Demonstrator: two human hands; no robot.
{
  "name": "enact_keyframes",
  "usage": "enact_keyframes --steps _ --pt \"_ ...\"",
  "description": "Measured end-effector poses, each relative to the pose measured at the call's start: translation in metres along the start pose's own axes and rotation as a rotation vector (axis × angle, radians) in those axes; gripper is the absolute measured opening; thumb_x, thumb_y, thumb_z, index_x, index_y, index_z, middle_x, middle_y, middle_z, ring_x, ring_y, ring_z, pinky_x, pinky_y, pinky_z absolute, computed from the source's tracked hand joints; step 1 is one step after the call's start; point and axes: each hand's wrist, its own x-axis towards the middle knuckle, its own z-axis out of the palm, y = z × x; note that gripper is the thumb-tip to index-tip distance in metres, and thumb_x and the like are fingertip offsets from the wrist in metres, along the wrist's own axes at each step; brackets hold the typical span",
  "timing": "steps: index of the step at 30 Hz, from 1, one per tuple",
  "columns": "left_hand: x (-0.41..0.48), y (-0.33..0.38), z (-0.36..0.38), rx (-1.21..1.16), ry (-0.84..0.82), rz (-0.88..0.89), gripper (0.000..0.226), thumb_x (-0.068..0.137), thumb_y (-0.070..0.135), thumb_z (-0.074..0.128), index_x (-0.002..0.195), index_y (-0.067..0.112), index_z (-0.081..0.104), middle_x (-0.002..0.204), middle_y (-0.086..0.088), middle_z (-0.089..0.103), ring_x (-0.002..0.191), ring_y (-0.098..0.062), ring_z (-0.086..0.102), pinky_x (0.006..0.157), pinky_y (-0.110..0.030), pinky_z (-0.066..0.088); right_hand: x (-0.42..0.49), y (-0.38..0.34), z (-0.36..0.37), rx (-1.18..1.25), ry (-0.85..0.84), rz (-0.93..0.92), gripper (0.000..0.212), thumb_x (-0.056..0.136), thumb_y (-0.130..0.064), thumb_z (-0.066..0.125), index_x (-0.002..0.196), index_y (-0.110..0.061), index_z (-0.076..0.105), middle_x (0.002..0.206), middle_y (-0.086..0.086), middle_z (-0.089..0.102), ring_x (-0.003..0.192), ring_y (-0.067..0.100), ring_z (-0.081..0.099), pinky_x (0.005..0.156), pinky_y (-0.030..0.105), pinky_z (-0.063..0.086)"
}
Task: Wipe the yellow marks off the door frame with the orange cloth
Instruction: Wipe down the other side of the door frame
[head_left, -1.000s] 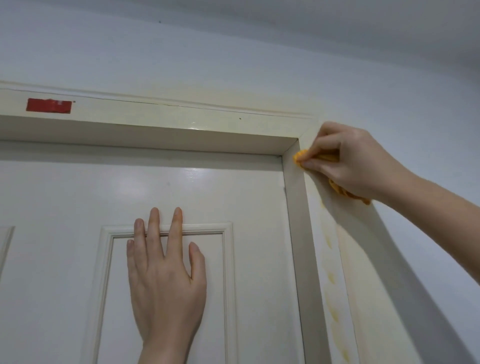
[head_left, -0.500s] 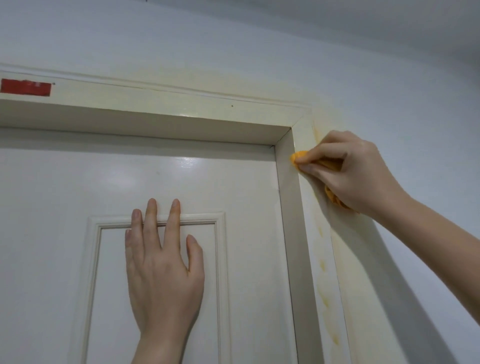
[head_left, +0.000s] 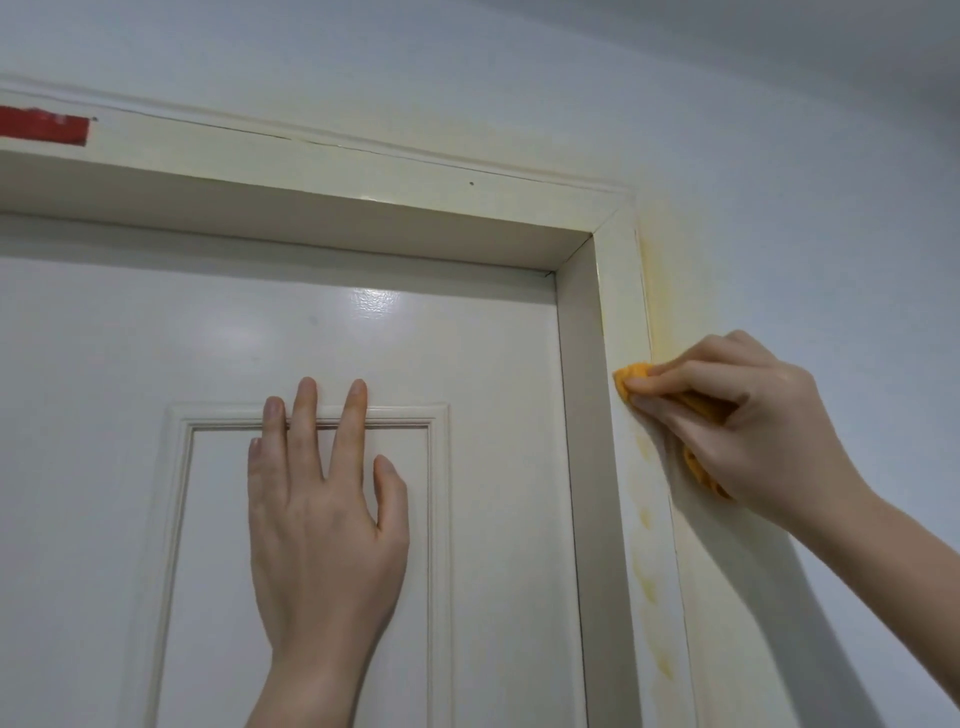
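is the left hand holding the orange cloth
No, the left hand lies flat on the door, fingers straight, while the right hand grips the orange cloth against the door frame.

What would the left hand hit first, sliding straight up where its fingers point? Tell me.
Flat on the door, the left hand would cross bare door face and likely meet the door frame's top piece first.

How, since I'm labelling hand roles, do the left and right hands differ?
The left hand lies flat, fingers straight, on the white panelled door; the right hand curls its fingers round the orange cloth. The left holds nothing; the right presses cloth to the cream door frame. Both are bare.
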Motion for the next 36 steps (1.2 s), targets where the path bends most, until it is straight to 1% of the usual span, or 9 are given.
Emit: enact_keyframes --steps 3,7,13,16,20,25,28,32,36 --pt "0.001 0.002 0.0 0.003 0.01 -0.002 0.063 0.106 0.036 0.039 0.169 0.028 0.036 0.179 -0.008 0.024 0.169 -0.027 0.008 0.137 -0.05 0.015 0.013 -0.001 0.004 0.005 -0.006 -0.019 0.009 0.089 -0.024 0.082 0.096 -0.019 0.085 0.085 -0.002 0.071 0.079 0.026 0.061 0.068 0.04 0.05" --pt "0.0 0.002 -0.001 -0.003 0.017 -0.009 0.062 0.107 0.035 0.039 0.168 0.028 0.038 0.179 -0.008 0.025 0.169 -0.027 0.008 0.136 -0.051 0.018 0.012 0.007 0.001 -0.032 0.072 0.034 0.009 0.089 -0.024 0.083 0.097 -0.019 0.084 0.084 -0.001 0.07 0.078 0.025 0.06 0.068 0.041 0.048" --pt "-0.007 0.007 0.003 0.018 -0.012 -0.004 0.065 0.106 0.037 0.038 0.171 0.03 0.03 0.181 -0.006 0.019 0.169 -0.025 0.004 0.137 -0.048 0.011 -0.001 -0.004 0.009 -0.023 0.027 -0.004 0.008 0.088 -0.021 0.084 0.096 -0.019 0.085 0.085 -0.001 0.072 0.077 0.025 0.06 0.065 0.038 0.048" --pt "-0.014 0.012 0.006 0.007 -0.02 -0.003 0.066 0.106 0.037 0.039 0.171 0.031 0.029 0.182 -0.005 0.016 0.17 -0.025 0.004 0.138 -0.048 0.01 0.013 0.0 0.007 -0.031 0.061 0.004 0.007 0.09 -0.023 0.083 0.097 -0.02 0.084 0.085 -0.002 0.071 0.078 0.025 0.06 0.067 0.039 0.048" --pt "-0.023 0.015 0.008 -0.005 -0.032 0.021 0.067 0.107 0.039 0.039 0.172 0.032 0.025 0.182 -0.003 0.011 0.17 -0.023 0.003 0.137 -0.048 0.01 -0.015 0.0 0.001 -0.025 0.092 0.057 0.009 0.087 -0.021 0.084 0.095 -0.018 0.084 0.084 -0.002 0.071 0.078 0.025 0.061 0.068 0.038 0.049" --pt "-0.03 0.017 0.013 -0.003 -0.049 0.06 0.066 0.108 0.038 0.038 0.172 0.035 0.023 0.183 -0.003 0.011 0.169 -0.024 0.008 0.137 -0.049 0.01 -0.011 -0.008 0.01 -0.023 0.06 0.038 0.007 0.088 -0.02 0.085 0.095 -0.018 0.085 0.083 -0.002 0.07 0.077 0.025 0.06 0.065 0.04 0.049" --pt "-0.035 0.019 0.014 -0.003 -0.054 0.057 0.065 0.109 0.04 0.037 0.172 0.035 0.023 0.182 -0.003 0.011 0.169 -0.024 0.009 0.138 -0.047 0.008 -0.001 -0.001 0.008 -0.031 0.084 0.047 0.007 0.09 -0.022 0.084 0.097 -0.02 0.084 0.085 -0.002 0.07 0.079 0.025 0.06 0.069 0.037 0.049" --pt "-0.04 0.019 0.014 0.0 -0.072 0.07 0.065 0.11 0.042 0.037 0.172 0.035 0.022 0.183 -0.003 0.01 0.169 -0.024 0.008 0.138 -0.046 0.006 -0.028 -0.008 0.005 -0.012 0.083 0.079 0.009 0.087 -0.02 0.085 0.096 -0.019 0.084 0.085 -0.004 0.071 0.08 0.022 0.061 0.07 0.033 0.05" --pt "-0.045 0.021 0.014 0.014 -0.075 0.08 0.063 0.11 0.042 0.037 0.172 0.033 0.027 0.181 -0.006 0.016 0.169 -0.027 0.012 0.138 -0.047 0.008 -0.029 -0.022 0.016 -0.017 0.019 -0.004 0.008 0.088 -0.019 0.085 0.096 -0.019 0.085 0.086 -0.003 0.072 0.077 0.024 0.058 0.068 0.029 0.047"
